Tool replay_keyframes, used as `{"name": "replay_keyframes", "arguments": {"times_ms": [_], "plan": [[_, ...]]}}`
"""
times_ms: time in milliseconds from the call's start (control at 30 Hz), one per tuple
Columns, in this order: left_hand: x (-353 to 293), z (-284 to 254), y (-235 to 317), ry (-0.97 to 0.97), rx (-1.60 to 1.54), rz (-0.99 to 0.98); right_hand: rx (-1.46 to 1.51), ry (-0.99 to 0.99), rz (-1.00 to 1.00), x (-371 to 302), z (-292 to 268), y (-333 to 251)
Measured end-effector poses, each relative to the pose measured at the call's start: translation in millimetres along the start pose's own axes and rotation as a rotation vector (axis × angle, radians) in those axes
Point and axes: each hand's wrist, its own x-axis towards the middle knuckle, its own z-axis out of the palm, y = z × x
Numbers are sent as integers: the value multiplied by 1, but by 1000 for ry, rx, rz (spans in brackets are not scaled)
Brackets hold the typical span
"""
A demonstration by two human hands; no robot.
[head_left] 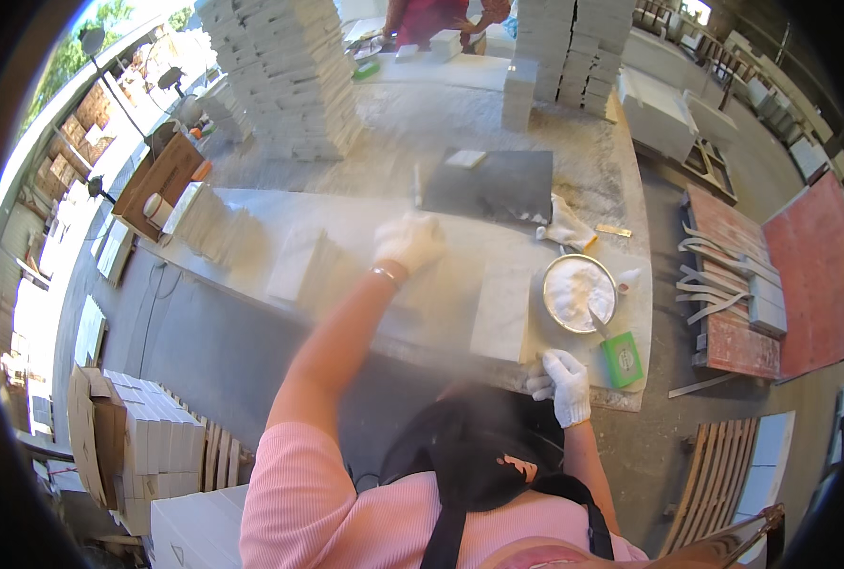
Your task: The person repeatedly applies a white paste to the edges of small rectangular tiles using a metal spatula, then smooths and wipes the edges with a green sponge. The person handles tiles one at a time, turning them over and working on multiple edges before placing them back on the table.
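My left hand (410,243), in a white glove, is closed over the middle of the dusty worktable (621,218). A thin pale strip (417,187) stands up just beyond it; whether the fingers hold it is unclear. My gloved right hand (566,385) is at the near table edge with loosely bent fingers apart, beside a white slab (500,308). Farther right, a round bowl (579,292) contains white powder, with a grey blade (599,323) dipping into it. A green box (622,358) sits next to the blade. Past my left hand lies a dark flat sheet (498,185).
A crumpled white glove (566,226) lies by the sheet. Tall stacks of white tiles (284,76) rise at the back. More slabs (208,228) stand at left near a cardboard box (161,180). Another person (431,21) is across the table. A red board (810,275) leans at right.
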Motion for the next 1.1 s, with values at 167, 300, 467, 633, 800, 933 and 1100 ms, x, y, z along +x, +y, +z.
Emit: {"name": "replay_keyframes", "arguments": {"times_ms": [167, 300, 467, 633, 800, 933, 1100], "plan": [[5, -6, 0, -104, -7, -6, 2, 1, 5, 2, -2, 4], [19, -12, -2, -298, 76, 6, 7, 5, 18, 1, -1, 4], [53, -5, -4, -402, 196, 81, 12, 0, 25, 0, 1, 0], [53, 19, -6, -339, 187, 28, -22, 17, 32, -2, 2, -3], [46, 34, -4, -244, 277, 132, -37, 29, 26, -2, 2, -3], [41, 40, -9, -193, 321, 220, -50, 33, 42, -4, 3, -4], [41, 38, -8, -160, 215, 149, -43, 27, 32, -2, 3, -4]]}}
